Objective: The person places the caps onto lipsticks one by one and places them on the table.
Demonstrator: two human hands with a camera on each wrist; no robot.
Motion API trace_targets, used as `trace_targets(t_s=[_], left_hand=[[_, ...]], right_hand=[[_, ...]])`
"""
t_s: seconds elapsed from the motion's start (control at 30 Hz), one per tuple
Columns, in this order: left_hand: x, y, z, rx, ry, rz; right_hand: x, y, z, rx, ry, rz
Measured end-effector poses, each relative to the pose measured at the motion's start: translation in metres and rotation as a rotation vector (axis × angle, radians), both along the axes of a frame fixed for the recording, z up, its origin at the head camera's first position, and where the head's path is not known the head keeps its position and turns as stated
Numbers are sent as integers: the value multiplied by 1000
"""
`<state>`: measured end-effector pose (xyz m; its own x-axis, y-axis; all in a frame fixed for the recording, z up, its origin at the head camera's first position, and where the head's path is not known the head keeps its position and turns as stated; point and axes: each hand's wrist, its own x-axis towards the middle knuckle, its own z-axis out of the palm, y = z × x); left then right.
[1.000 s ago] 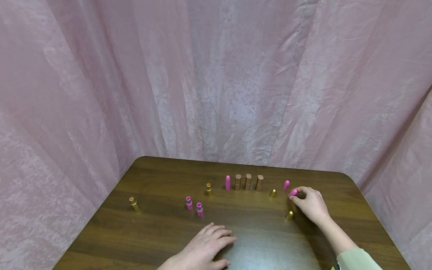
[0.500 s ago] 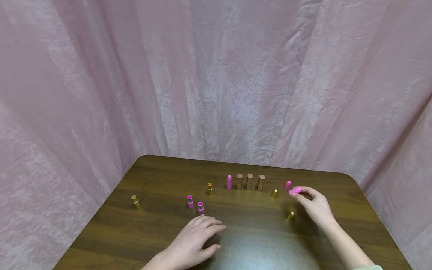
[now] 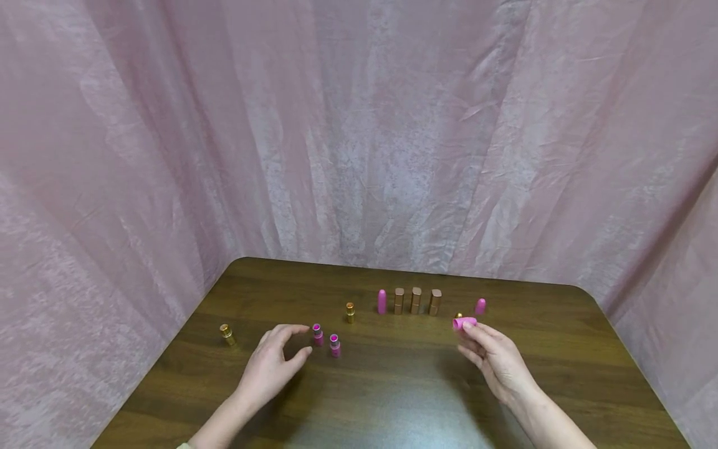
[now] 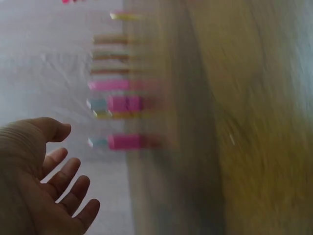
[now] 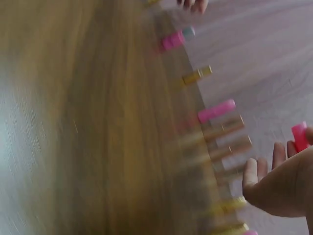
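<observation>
My right hand (image 3: 496, 365) holds a pink lipstick cap (image 3: 464, 323) between thumb and fingers, tilted above the table with its hollow end to the left. In the right wrist view the same cap shows at the fingers' edge. My left hand (image 3: 269, 365) reaches toward an uncapped pink lipstick (image 3: 318, 335), thumb and forefinger spread apart just left of it. A second uncapped pink lipstick (image 3: 335, 346) stands close by on the right. In the blurred left wrist view the left hand's (image 4: 44, 176) fingers are spread, holding nothing.
Uncapped gold lipsticks (image 3: 227, 335) stand at left and centre. A capped pink lipstick (image 3: 382, 302) and several rose-gold ones (image 3: 416, 300) form a row at the back. Another pink cap (image 3: 480, 306) stands right; a gold cap (image 3: 458, 315) is partly hidden. Pink curtain (image 3: 359, 137) surrounds the table (image 3: 392, 399).
My right hand has lifted the pink cap, turned it and brought it left. My left hand has moved left and up from the table's front to beside the uncapped pink lipsticks.
</observation>
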<state>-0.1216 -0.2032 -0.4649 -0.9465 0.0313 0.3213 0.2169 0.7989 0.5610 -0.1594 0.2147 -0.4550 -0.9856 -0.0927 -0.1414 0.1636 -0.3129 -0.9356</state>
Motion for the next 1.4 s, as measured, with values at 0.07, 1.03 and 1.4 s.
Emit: trace_targets(t_s=[0.07,1.03,1.4], left_hand=[[-6,-7,-5,4,-49,25],[-54,-1,-39,-43,-166,57],[-53,-1,-44,-13,-153,66]], right_hand=[[3,-8,-3,-54,-59,4],[11,-25,-21,-85,-111,54],[12,-25,-20,-81,-126,64]])
